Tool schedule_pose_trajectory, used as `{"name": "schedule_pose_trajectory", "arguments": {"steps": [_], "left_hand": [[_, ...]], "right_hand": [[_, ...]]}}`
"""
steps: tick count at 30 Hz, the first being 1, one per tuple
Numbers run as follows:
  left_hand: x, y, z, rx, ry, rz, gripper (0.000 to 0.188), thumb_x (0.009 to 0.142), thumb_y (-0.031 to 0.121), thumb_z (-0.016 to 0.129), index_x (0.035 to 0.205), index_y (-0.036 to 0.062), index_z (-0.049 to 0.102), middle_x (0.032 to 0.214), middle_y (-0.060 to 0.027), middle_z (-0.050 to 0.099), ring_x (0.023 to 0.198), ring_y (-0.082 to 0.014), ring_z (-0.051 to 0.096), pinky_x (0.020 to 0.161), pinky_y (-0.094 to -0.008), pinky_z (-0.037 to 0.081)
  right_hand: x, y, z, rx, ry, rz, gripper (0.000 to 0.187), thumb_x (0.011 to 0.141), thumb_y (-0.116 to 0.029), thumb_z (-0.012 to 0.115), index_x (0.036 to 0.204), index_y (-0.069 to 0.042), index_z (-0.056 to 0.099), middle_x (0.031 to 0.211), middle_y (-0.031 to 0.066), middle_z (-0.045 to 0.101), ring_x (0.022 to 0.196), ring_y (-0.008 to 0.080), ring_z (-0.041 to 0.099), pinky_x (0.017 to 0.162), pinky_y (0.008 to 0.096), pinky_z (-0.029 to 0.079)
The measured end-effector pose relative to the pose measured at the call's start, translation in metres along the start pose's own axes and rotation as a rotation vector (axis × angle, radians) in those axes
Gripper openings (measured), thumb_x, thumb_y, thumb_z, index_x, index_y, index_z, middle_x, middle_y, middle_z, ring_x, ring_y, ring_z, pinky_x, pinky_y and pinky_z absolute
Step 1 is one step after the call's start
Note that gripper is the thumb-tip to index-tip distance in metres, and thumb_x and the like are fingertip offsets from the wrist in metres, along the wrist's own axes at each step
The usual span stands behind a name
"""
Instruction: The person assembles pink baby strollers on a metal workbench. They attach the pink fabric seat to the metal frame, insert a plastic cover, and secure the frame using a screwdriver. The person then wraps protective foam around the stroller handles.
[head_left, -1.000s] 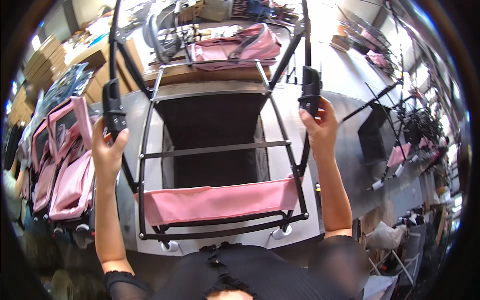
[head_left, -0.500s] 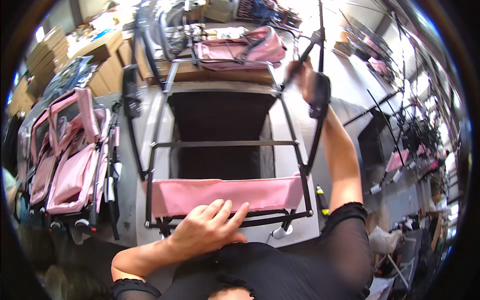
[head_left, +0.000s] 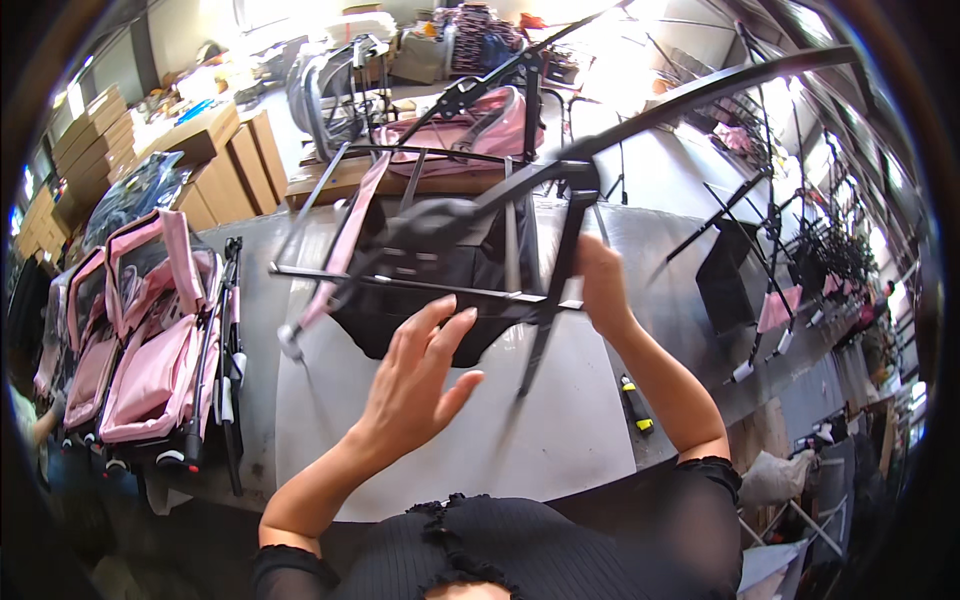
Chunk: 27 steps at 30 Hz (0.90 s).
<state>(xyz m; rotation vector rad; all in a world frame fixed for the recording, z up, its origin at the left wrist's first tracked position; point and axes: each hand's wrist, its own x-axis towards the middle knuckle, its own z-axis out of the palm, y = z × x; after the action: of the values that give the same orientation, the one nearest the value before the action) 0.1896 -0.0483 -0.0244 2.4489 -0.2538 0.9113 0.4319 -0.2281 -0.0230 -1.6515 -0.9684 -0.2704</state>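
Note:
A black and silver stroller frame point(head_left: 430, 285) with dark mesh fabric and a pink strip stands turned and tilted over the worktable. Its long black tube reaches toward the upper right, and parts of it are blurred. My right hand point(head_left: 604, 285) is closed at the black tubing on the frame's right side; its fingers are partly hidden and smeared. In front of the frame's lower crossbar, my left hand point(head_left: 412, 375) is raised with its fingers apart, holding nothing.
A pale board point(head_left: 460, 440) covers the table's middle. On it at right lies a black and yellow tool point(head_left: 637, 405). Folded pink strollers point(head_left: 150, 350) stand at left, near another person's hand point(head_left: 52, 415). Behind are cardboard boxes point(head_left: 205, 155) and a pink stroller seat point(head_left: 470, 125); more frames point(head_left: 770, 250) stand right.
The stroller frame has swung from facing me squarely to a turned, tilted position. My right hand has come lower and nearer. My left hand has lifted off the pink strip.

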Motion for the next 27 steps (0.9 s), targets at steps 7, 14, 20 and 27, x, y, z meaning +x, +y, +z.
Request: {"name": "schedule_pose_trajectory", "arguments": {"steps": [7,14,20,27], "left_hand": [[0.030,-0.041,-0.012,-0.230,0.328,-0.336,0.025,0.090,0.026,0.060,0.098,0.0036,0.052,0.071,0.0010,0.045,0.062,-0.0080,0.040,0.057,-0.0220,0.037],[0.033,-0.116,-0.009,-0.563,0.252,-0.451,0.051,0.088,0.041,0.060,0.116,0.0011,0.044,0.089,0.0000,0.052,0.079,-0.0052,0.047,0.070,-0.0188,0.038],[0.030,-0.136,-0.002,-0.554,0.432,-0.567,0.028,0.089,0.034,0.061,0.090,0.0075,0.052,0.070,0.0044,0.046,0.059,-0.0029,0.041,0.053,-0.0188,0.033],[-0.001,-0.129,-0.021,-0.546,0.511,-0.545,0.026,0.093,0.032,0.055,0.084,0.0072,0.050,0.068,0.0034,0.042,0.061,-0.0045,0.038,0.056,-0.0189,0.030]], "right_hand": [[0.050,0.040,-0.054,-0.729,0.470,0.038,0.073,0.083,-0.044,0.063,0.125,0.011,0.038,0.116,0.0281,0.050,0.106,0.0373,0.048,0.092,0.0419,0.037],[0.047,0.047,-0.089,-0.149,0.402,0.252,0.029,0.084,-0.029,0.068,0.095,-0.004,0.058,0.079,0.0004,0.058,0.073,0.0081,0.052,0.070,0.0223,0.042],[0.028,0.014,-0.074,-0.062,0.275,0.142,0.032,0.087,-0.033,0.064,0.080,-0.007,0.048,0.064,-0.0022,0.047,0.056,0.0060,0.045,0.055,0.0196,0.038],[-0.054,-0.009,-0.031,0.074,0.166,0.430,0.047,0.084,-0.007,0.064,0.118,-0.003,0.032,0.089,0.0070,0.056,0.075,0.0103,0.055,0.071,0.0238,0.046]]}}
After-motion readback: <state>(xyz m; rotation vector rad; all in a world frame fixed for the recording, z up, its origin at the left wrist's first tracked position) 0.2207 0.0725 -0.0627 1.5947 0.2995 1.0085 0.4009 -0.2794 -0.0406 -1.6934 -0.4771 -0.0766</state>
